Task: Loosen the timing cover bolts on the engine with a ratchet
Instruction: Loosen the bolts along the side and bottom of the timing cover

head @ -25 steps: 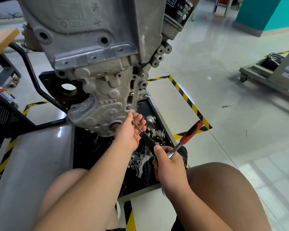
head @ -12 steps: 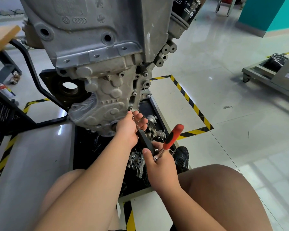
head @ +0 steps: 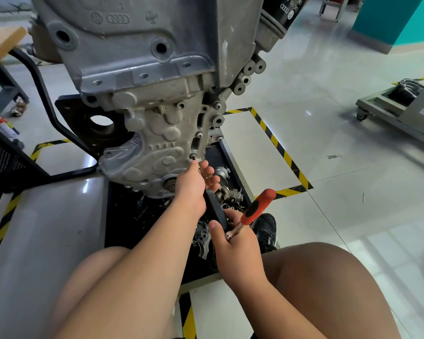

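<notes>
**Ratchet (head: 257,207) handle swung in toward the engine (head: 137,57)**

Since a second ago the red handle has tipped from pointing out over the floor to standing steeper, nearer the block. Left fingers (head: 207,167) curl round the thin shaft of the black extension bar (head: 216,211), whose tip sits on a bolt (head: 193,157) at the right edge of the timing cover (head: 152,152). The left hand (head: 190,189) lies against the cover. The right hand (head: 238,243) grips the ratchet at its chrome head, thumb up. Beneath the hands is a black parts tray (head: 233,165).
</notes>
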`<state>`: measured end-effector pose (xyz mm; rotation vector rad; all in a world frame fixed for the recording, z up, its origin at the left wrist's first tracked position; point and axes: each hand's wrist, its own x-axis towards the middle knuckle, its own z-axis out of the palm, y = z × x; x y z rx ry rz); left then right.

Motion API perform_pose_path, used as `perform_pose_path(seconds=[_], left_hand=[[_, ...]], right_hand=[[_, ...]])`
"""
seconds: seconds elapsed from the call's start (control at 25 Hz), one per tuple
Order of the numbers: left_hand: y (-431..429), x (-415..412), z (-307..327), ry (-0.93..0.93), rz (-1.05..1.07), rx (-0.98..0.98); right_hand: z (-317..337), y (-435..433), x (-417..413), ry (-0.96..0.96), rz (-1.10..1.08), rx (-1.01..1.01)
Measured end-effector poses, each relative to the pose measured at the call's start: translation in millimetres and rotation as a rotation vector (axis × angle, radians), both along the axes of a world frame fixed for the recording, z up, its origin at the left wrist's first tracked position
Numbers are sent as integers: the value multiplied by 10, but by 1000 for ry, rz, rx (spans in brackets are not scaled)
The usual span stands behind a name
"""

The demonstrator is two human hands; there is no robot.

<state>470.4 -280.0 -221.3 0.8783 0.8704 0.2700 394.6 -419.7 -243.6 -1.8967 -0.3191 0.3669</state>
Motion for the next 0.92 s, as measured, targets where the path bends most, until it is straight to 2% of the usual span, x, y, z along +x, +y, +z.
perform_pose_path(seconds=[0.4,0.6,0.8,0.92], left_hand=[[73,-34,-35,-2,-84,27],[105,-45,12,58,-110,52],[111,-23,-26,79,-165,158],[100,-89,5,85,-260,169]], right_hand=[[-16,14,23,4,-21,-13],[-13,17,16,20,-35,-39],[20,8,12,-277,-19,-317],[18,6,47,-283,-32,-342]])
